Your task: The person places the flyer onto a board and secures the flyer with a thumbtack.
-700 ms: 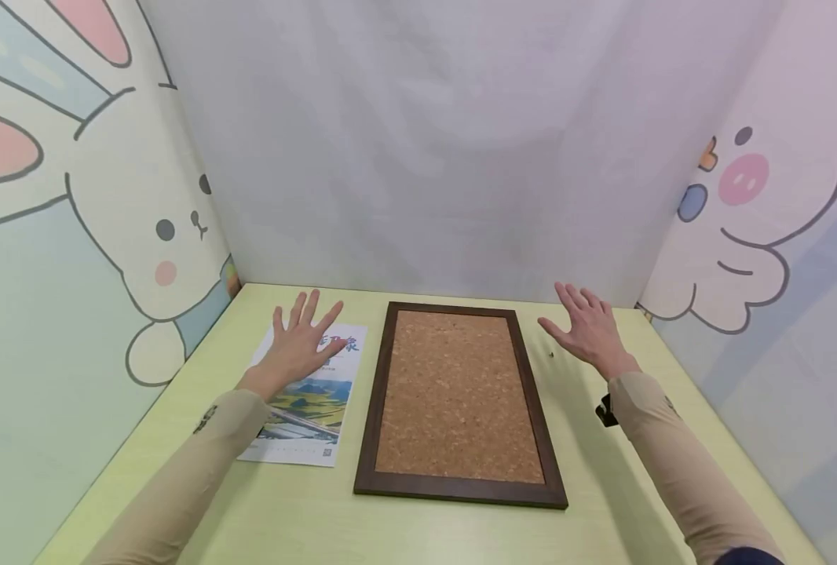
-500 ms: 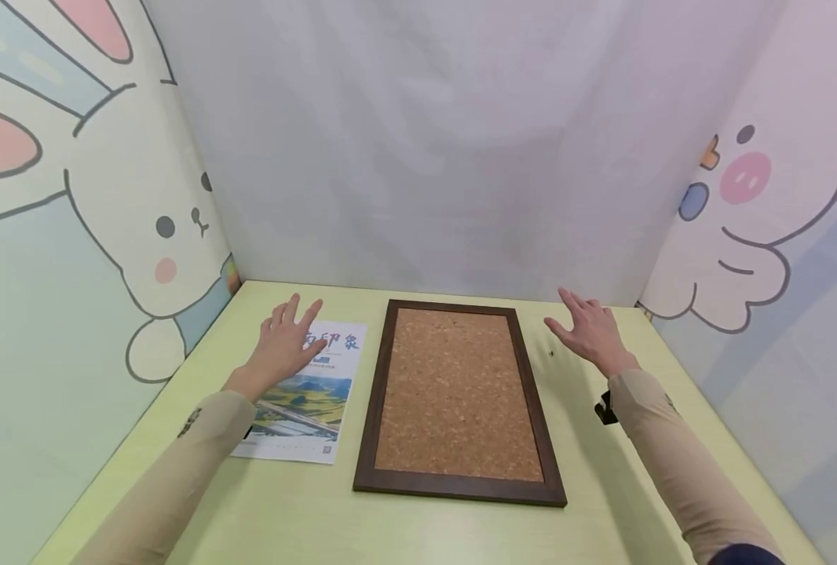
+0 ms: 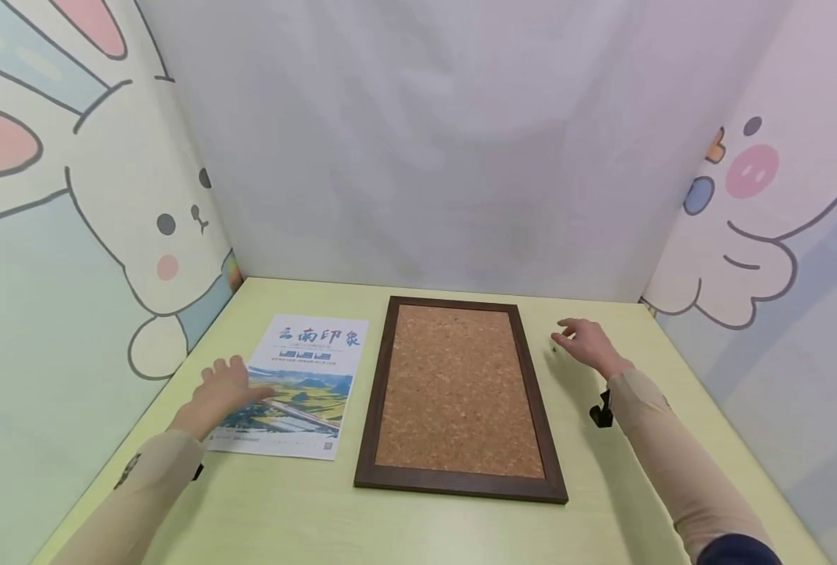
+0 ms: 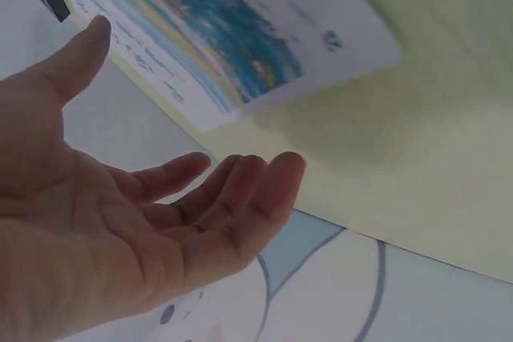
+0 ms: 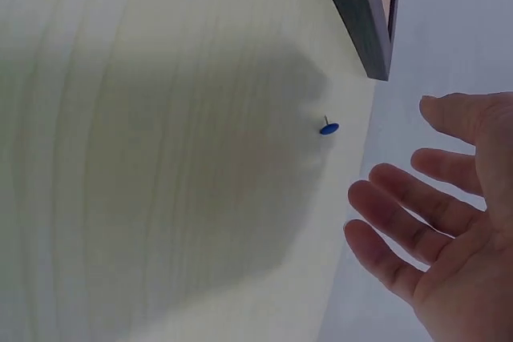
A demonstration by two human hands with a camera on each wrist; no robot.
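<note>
A printed landscape poster (image 3: 316,369) lies flat on the left of the table. My left hand (image 3: 217,396) hovers by its lower left edge, fingers loosely bent, holding nothing; in the left wrist view, the palm (image 4: 104,238) is apart from the paper. To the poster's right lies a corkboard (image 3: 461,392) with a dark wooden frame. Beyond its right side, my right hand (image 3: 584,345) hangs above a blue thumbtack (image 5: 329,128), which rests head down with its pin up. The right fingers are relaxed and bent, with nothing between them and not touching the tack.
The pale yellow table (image 3: 418,530) meets a grey-white curtain (image 3: 418,157) at the back. Side panels carry a cartoon rabbit (image 3: 129,196) on the left and a cartoon pig (image 3: 751,204) on the right.
My left hand has moved left and toward me, uncovering the poster's title. My right hand has lowered toward the thumbtack, its fingers drawing inward. Poster and corkboard stay put.
</note>
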